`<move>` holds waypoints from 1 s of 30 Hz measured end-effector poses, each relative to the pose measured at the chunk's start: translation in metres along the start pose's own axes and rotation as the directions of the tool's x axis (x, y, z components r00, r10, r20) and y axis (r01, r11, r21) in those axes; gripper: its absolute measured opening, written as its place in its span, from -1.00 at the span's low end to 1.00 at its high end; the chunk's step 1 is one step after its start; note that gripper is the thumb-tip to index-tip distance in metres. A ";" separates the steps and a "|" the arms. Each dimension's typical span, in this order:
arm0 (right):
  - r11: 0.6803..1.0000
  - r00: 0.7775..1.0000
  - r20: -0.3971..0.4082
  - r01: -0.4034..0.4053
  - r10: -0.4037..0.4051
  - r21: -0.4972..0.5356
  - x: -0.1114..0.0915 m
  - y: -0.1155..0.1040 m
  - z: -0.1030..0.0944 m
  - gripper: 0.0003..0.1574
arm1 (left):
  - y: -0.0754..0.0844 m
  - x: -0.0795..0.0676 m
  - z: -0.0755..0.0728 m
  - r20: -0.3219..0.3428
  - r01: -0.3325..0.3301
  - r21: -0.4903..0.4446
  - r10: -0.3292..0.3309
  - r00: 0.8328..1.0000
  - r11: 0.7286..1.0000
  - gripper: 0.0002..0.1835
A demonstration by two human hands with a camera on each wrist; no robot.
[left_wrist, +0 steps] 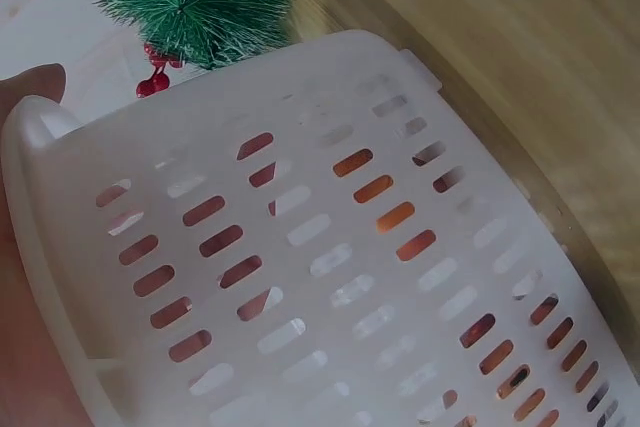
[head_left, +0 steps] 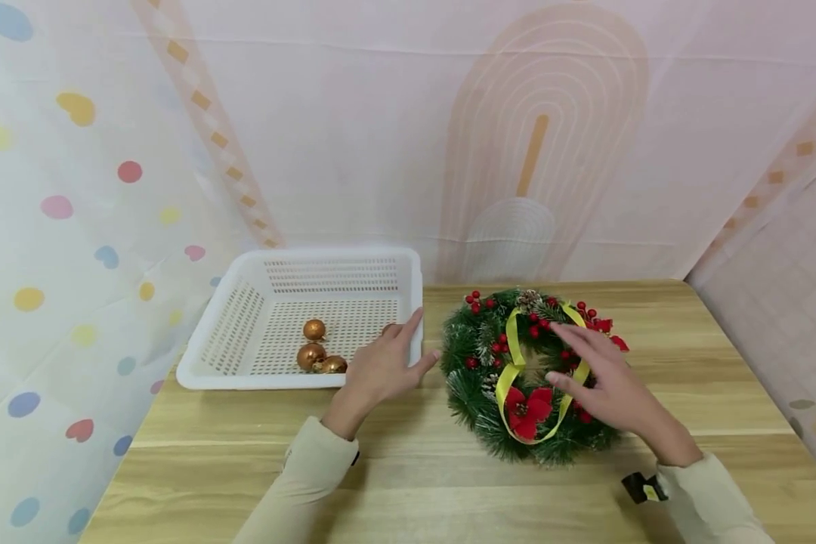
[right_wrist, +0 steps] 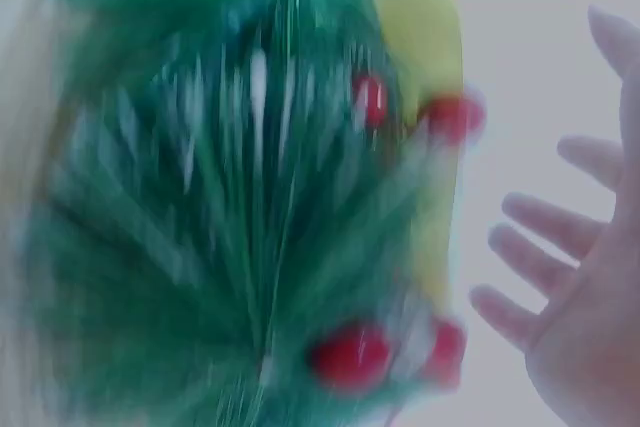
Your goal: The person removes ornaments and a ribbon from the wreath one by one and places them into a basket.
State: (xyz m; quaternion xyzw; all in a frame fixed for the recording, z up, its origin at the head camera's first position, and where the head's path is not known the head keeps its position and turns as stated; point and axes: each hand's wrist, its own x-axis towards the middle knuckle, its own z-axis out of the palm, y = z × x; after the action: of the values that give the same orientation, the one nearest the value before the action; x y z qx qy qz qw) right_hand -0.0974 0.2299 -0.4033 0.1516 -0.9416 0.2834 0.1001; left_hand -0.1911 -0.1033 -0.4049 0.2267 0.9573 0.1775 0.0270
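Observation:
My left hand [head_left: 381, 366] lies over the front right corner of a white plastic basket [head_left: 245, 381], index finger stretched along the rim and thumb spread outward. Some of its fingers are hidden. Several copper-coloured baubles [head_left: 314, 329] lie inside the basket. In the left wrist view the basket's slotted wall [left_wrist: 330, 347] fills most of the picture. With fingers extended and nothing held, my right hand [head_left: 615, 385] hovers over the right side of a green Christmas wreath [head_left: 472, 400]. A yellow ribbon [head_left: 512, 340] loops across the wreath, which carries red berries and a red flower [head_left: 528, 412].
The wreath sits to the right of the basket on a wood-grain table [head_left: 449, 499]. Behind the table hangs a patterned cloth [head_left: 353, 151]. A black strap piece [head_left: 642, 488] shows at the right wrist.

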 end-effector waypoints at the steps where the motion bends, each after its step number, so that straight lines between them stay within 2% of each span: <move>1: 1.000 1.000 -0.022 -0.017 0.017 0.013 0.000 0.005 -0.003 -0.08 | 0.000 0.000 0.000 0.000 0.003 0.003 -0.003 1.000 1.000 -0.13; 6: 0.990 0.990 -0.063 -0.117 0.122 0.081 0.000 0.034 -0.016 -0.14 | 0.001 0.000 0.000 0.005 0.005 0.013 -0.005 1.000 1.000 -0.13; 10: 0.977 0.985 0.000 -0.171 0.172 0.125 0.001 0.053 -0.017 -0.14 | 0.000 0.000 0.001 0.012 0.014 0.008 -0.014 1.000 1.000 -0.13; 14: 0.962 0.974 0.084 -0.222 0.210 0.162 0.002 0.064 -0.009 -0.10 | 0.000 0.000 0.002 0.013 0.012 0.006 -0.012 1.000 1.000 -0.13; 19: 0.955 0.966 0.094 -0.254 0.241 0.156 0.002 0.068 0.001 -0.09 | 0.000 0.000 0.003 0.005 0.011 0.010 -0.011 1.000 1.000 -0.14; 21: 0.955 0.966 0.085 -0.256 0.246 0.148 0.002 0.068 0.003 -0.09 | 0.001 -0.001 0.004 -0.030 0.009 0.028 -0.009 1.000 1.000 -0.15; 23: 0.955 0.965 0.078 -0.258 0.248 0.145 0.002 0.068 0.005 -0.08 | 0.005 -0.001 0.008 -0.113 -0.011 0.051 0.016 0.993 0.999 -0.20; 24: 0.955 0.965 0.077 -0.259 0.250 0.144 0.002 0.067 0.005 -0.08 | 0.009 -0.002 0.011 -0.168 -0.034 0.057 0.043 0.985 0.998 -0.25; 25: 0.954 0.964 0.076 -0.262 0.253 0.145 0.002 0.068 0.006 -0.09 | 0.015 -0.003 0.014 -0.234 -0.070 0.054 0.080 0.969 0.996 -0.31; 26: 0.953 0.964 0.075 -0.265 0.256 0.150 0.001 0.068 0.007 -0.10 | 0.022 -0.004 0.018 -0.299 -0.112 0.058 0.125 0.946 0.992 -0.38; 28: 0.950 0.963 0.075 -0.269 0.260 0.156 0.001 0.068 0.008 -0.14 | 0.040 -0.008 0.028 -0.416 -0.239 0.057 0.241 0.877 0.969 -0.54; 30: 0.950 0.963 0.076 -0.269 0.260 0.161 0.002 0.068 0.009 -0.19 | 0.061 -0.013 0.039 -0.485 -0.360 0.085 0.355 0.800 0.929 -0.67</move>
State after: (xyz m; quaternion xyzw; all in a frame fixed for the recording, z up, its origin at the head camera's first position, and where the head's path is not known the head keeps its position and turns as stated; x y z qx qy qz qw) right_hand -0.1235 0.2786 -0.4444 0.0398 -0.9281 0.3694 0.0225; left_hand -0.1485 -0.0453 -0.4201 0.3501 0.8712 0.2366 -0.2501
